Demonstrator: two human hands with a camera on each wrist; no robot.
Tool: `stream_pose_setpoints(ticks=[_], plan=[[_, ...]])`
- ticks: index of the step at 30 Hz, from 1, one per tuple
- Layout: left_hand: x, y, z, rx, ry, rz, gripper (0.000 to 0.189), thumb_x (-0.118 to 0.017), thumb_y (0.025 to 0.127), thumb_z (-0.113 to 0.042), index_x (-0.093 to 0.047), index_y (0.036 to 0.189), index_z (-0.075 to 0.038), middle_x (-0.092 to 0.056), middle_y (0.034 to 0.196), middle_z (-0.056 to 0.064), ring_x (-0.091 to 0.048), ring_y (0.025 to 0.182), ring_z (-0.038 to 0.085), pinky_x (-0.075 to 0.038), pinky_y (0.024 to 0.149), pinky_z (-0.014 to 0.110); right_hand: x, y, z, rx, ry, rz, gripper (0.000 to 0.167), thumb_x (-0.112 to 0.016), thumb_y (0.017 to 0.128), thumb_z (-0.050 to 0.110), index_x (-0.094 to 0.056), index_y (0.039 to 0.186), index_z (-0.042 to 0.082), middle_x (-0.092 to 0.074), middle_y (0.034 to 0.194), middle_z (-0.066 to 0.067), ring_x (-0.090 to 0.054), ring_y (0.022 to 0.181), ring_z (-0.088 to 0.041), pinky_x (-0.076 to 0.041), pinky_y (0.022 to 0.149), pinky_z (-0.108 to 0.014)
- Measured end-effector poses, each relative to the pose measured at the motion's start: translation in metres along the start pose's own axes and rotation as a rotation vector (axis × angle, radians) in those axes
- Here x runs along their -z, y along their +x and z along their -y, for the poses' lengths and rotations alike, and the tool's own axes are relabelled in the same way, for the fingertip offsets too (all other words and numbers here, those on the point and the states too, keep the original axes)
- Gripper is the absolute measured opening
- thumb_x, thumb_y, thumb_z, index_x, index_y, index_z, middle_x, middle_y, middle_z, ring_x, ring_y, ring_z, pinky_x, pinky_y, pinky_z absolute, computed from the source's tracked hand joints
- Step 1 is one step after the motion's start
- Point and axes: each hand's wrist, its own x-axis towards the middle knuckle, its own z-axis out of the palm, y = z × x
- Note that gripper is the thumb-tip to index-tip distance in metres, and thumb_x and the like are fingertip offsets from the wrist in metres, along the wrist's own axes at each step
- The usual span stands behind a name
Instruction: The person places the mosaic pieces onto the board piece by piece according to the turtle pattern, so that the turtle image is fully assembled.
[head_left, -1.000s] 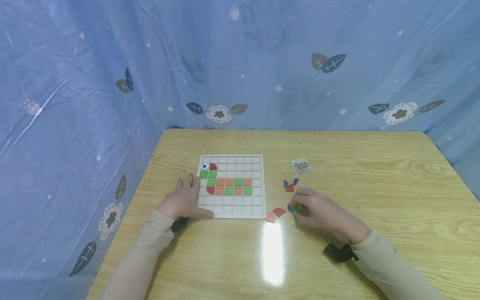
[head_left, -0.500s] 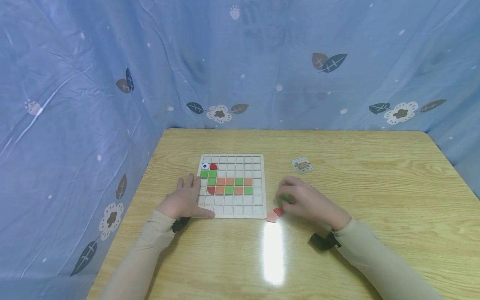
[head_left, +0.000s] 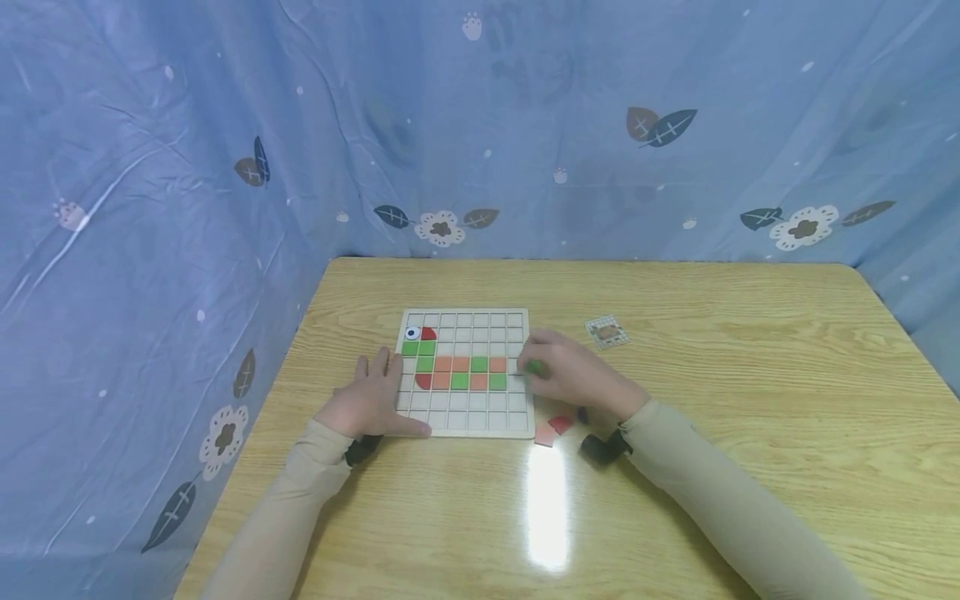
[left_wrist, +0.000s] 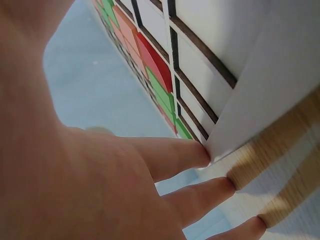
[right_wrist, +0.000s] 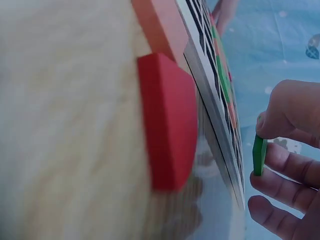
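My left hand (head_left: pixel 367 402) lies spread at the left edge of a white grid board (head_left: pixel 468 423); in the left wrist view its fingertips touch the board's rim (left_wrist: pixel 222 132). The board carries an eye tile (head_left: pixel 412 333), red rounded pieces and rows of green and salmon squares. My right hand (head_left: pixel 573 372) is over the board's right edge. Between thumb and fingers it pinches a thin green tile (right_wrist: pixel 259 155), partly hidden by the fingers in the head view. Near the board's lower right corner lie a red quarter-round piece (head_left: pixel 560 425) and a salmon square (head_left: pixel 544 435).
Beyond the right hand lies a small printed card (head_left: pixel 607 332). A dark blue piece (head_left: pixel 582 415) shows below the right wrist. Other loose pieces there are hidden by the hand. A blue curtain (head_left: pixel 525 150) hangs behind the wooden table (head_left: pixel 750 350).
My right hand has carried the green tile leftward and away from me, from the loose pieces to the board's right edge. The left hand stays in place.
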Motion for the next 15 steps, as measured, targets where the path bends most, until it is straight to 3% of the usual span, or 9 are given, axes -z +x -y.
stream_pose_setpoints(ticks=[7,11,15], plan=[[0.000,0.000,-0.001,0.003,0.016,0.002,0.136,-0.082,0.071,-0.073,-0.018,0.164,0.002,-0.013,0.170,0.031,-0.013,0.153,0.061,-0.036,0.095,0.088,-0.007,0.027,0.004,-0.012,0.028,0.027,0.017,-0.070,0.089,0.006,-0.077,0.099,0.018,-0.063,0.100,0.004,-0.053,0.083,-0.012,-0.050,0.075,-0.030],[0.000,0.000,-0.001,0.008,0.013,0.014,0.136,-0.082,0.072,-0.074,-0.017,0.164,0.003,-0.012,0.170,0.031,-0.012,0.153,0.061,-0.034,0.095,0.089,-0.009,0.044,0.010,-0.047,0.042,0.048,0.011,-0.073,0.092,0.011,-0.077,0.101,0.016,-0.063,0.103,0.003,-0.056,0.086,-0.012,-0.051,0.079,-0.032],[-0.001,0.000,0.000,0.012,0.005,0.026,0.136,-0.081,0.073,-0.074,-0.016,0.164,0.003,-0.011,0.170,0.032,-0.010,0.153,0.062,-0.032,0.096,0.089,-0.013,0.060,0.016,-0.076,0.039,0.060,0.016,-0.073,0.089,0.009,-0.076,0.105,0.013,-0.063,0.105,0.002,-0.058,0.088,-0.013,-0.053,0.082,-0.031]])
